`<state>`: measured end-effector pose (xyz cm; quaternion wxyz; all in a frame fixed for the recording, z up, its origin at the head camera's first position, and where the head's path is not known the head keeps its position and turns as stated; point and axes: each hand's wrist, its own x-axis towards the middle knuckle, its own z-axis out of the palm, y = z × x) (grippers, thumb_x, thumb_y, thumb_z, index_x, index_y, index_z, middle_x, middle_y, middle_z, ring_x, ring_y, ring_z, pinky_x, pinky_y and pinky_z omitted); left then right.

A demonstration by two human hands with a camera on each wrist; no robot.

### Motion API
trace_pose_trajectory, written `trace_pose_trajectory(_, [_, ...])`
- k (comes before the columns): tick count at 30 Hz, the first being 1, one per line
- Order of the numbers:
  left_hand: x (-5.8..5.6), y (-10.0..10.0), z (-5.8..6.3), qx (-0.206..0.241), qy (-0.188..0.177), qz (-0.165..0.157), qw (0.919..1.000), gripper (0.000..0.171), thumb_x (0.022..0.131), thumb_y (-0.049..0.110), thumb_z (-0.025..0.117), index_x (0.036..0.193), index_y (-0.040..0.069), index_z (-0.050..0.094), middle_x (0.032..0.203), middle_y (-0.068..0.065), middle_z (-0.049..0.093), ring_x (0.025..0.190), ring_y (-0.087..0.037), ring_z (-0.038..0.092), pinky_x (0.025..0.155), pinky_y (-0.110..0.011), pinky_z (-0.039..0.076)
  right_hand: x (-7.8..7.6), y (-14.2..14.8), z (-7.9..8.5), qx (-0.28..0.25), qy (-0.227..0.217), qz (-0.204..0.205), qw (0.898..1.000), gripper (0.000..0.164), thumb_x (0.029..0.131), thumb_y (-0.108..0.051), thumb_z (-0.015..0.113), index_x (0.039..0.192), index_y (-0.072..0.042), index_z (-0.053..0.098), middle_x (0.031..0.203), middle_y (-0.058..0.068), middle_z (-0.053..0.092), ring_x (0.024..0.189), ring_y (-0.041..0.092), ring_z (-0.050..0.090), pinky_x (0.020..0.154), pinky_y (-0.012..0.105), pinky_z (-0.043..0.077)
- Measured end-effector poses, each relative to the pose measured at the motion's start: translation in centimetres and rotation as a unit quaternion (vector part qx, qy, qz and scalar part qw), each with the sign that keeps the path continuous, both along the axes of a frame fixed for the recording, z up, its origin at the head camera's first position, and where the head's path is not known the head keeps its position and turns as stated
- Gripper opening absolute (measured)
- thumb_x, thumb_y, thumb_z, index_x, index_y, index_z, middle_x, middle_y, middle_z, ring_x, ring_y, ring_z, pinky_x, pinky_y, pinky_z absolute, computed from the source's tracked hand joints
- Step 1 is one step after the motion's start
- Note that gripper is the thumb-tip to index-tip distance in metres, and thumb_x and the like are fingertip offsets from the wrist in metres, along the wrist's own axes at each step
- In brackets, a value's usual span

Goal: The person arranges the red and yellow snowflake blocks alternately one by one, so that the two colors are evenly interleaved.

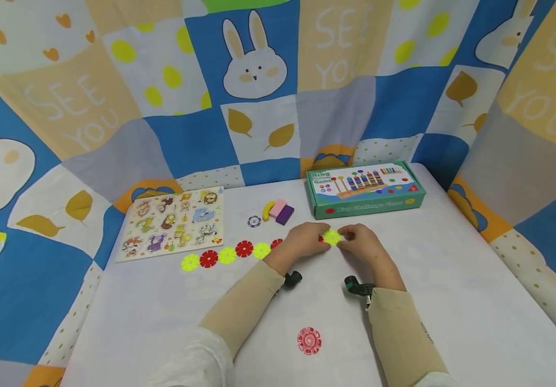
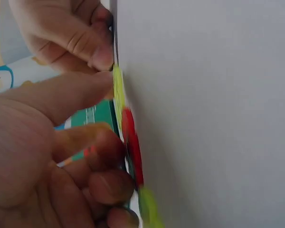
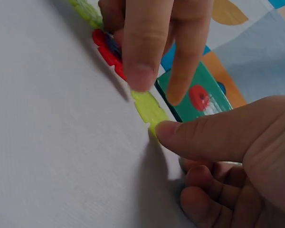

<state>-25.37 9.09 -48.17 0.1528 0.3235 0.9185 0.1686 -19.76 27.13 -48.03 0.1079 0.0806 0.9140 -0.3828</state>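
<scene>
A chain of snowflake discs, alternating yellow-green and red [image 1: 244,249], runs across the white table and passes behind my left hand [image 1: 307,240]. At its right end is a yellow-green disc [image 1: 332,237], pinched by my right hand [image 1: 366,248] with the thumb on its edge in the right wrist view. My left hand pinches the same disc by its left side, its other fingers curled behind the adjoining red disc [image 2: 133,147]. In the left wrist view the discs stand edge-on. A loose pinkish-red disc [image 1: 309,341] lies alone near the table's front.
Behind my hands sits a green ring game box [image 1: 367,191]. An animal puzzle board [image 1: 173,223] lies at the left. Pink and purple blocks [image 1: 284,215], a yellow banana-shaped piece [image 1: 268,210] and a small dark-rimmed disc [image 1: 254,221] lie between them. A patterned cloth surrounds the table.
</scene>
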Motion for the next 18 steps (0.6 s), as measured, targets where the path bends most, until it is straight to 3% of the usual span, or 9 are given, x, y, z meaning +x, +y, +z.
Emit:
trace_pose_trajectory(6, [0.2, 1.1, -0.1, -0.029, -0.011, 0.008, 0.9995, 0.049, 0.091, 0.038, 0.06, 0.136, 0.021, 0.051, 0.127, 0.005, 0.057, 0.11, -0.014, 0.052, 0.095, -0.036, 0.043, 0.2, 0.6, 0.4, -0.019, -0.009, 0.011, 1.0, 0.039, 0.089, -0.02, 0.065, 0.123, -0.002, 0.059, 0.1, 0.011, 0.057, 0.084, 0.022, 0.054, 0.071, 0.031, 0.048])
trace_pose_trajectory(11, [0.2, 1.2, -0.2, -0.03, -0.013, -0.001, 0.9995, 0.045, 0.093, 0.037, 0.057, 0.135, 0.021, 0.048, 0.125, 0.004, 0.057, 0.107, -0.014, 0.053, 0.093, -0.036, 0.044, 0.8, 0.5, 2.0, -0.031, -0.03, 0.017, 0.999, 0.043, 0.091, -0.024, 0.061, 0.127, -0.002, 0.055, 0.099, 0.011, 0.055, 0.074, 0.02, 0.056, 0.063, 0.028, 0.047])
trace_pose_trajectory(18, [0.1, 0.8, -0.1, -0.019, -0.017, 0.003, 0.9997, 0.045, 0.093, 0.038, 0.057, 0.134, 0.022, 0.048, 0.125, 0.005, 0.057, 0.109, -0.014, 0.054, 0.094, -0.037, 0.043, 3.9, -0.2, 4.7, -0.015, -0.007, 0.04, 0.999, 0.044, 0.09, -0.034, 0.064, 0.123, -0.006, 0.059, 0.096, 0.006, 0.056, 0.083, 0.022, 0.051, 0.065, 0.031, 0.043])
